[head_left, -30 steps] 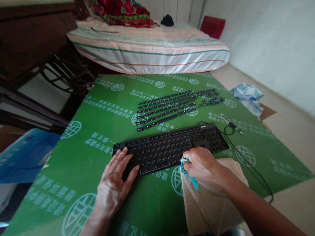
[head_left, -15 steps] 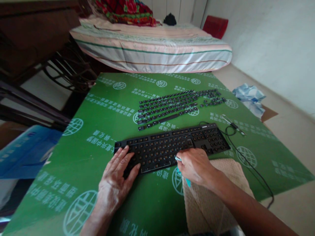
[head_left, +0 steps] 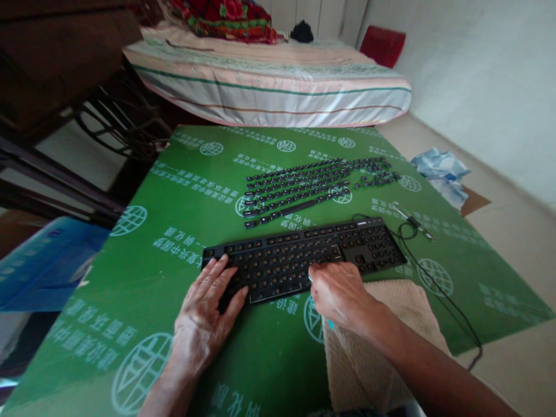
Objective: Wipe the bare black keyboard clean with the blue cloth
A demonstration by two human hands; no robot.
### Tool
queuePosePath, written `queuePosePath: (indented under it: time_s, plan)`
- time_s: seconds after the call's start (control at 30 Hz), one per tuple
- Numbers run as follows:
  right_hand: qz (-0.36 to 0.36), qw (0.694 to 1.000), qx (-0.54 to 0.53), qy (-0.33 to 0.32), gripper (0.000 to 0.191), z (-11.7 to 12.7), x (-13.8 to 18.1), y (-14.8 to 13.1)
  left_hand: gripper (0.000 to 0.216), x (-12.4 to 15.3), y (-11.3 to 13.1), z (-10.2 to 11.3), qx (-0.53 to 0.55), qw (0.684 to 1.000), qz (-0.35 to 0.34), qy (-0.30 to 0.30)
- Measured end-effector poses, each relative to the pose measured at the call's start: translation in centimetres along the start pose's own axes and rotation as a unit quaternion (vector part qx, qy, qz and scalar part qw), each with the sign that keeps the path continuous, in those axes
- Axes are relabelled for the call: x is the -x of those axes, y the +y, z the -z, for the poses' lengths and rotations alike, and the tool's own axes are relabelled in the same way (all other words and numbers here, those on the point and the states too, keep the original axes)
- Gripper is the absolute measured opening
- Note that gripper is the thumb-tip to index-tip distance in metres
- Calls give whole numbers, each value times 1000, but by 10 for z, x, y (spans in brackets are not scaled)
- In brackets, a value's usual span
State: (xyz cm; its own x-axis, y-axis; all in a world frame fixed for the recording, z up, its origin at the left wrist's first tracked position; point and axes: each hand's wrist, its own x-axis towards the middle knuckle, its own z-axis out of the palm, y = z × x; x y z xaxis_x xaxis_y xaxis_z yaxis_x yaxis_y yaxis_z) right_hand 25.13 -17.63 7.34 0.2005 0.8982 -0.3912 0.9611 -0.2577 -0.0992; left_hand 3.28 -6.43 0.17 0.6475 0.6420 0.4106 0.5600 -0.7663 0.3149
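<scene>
A black keyboard (head_left: pixel 304 258) with its keycaps taken off lies on a green printed sheet (head_left: pixel 182 191). My left hand (head_left: pixel 204 313) lies flat with fingers spread on the keyboard's left end. My right hand (head_left: pixel 341 292) is closed around a small teal thing, mostly hidden under the palm, at the keyboard's near edge. The removed keycaps (head_left: pixel 304 185) lie in rows on the sheet beyond the keyboard.
A beige cloth (head_left: pixel 382 341) lies under my right forearm. The keyboard's black cable (head_left: pixel 434 278) loops to the right past a small metal tool (head_left: pixel 408 217). A bed (head_left: pixel 269 87) stands behind, crumpled blue plastic (head_left: pixel 438 168) on the floor at right.
My right hand has slid leftward along the keyboard's near edge, and the teal thing is now almost hidden beneath it. My left hand has stayed put.
</scene>
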Motion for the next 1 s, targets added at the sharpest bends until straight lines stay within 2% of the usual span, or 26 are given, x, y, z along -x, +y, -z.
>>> queuePosePath:
  time_s: [0.17, 0.3, 0.57, 0.7, 0.87, 1.0]
  plan:
    - [9, 1000, -29, 7, 21, 0, 0, 5, 41, 1, -1, 0, 9, 1000, 2, 3]
    - [-11, 998, -52, 16, 22, -1, 1, 9, 41, 1, -1, 0, 12, 1000, 4, 4]
    - [-59, 995, -74, 8, 22, -5, 3, -2, 41, 0, -1, -2, 12, 1000, -6, 9]
    - [-48, 990, -128, 27, 22, -7, 7, 12, 42, 1, -1, -1, 9, 1000, -5, 6]
    - [-45, 961, -261, 83, 23, -6, 9, 42, 41, 1, 0, 0, 7, 1000, -8, 10]
    - [-28, 955, -283, 83, 24, -10, 10, 41, 40, 1, -1, -2, 9, 1000, -4, 12]
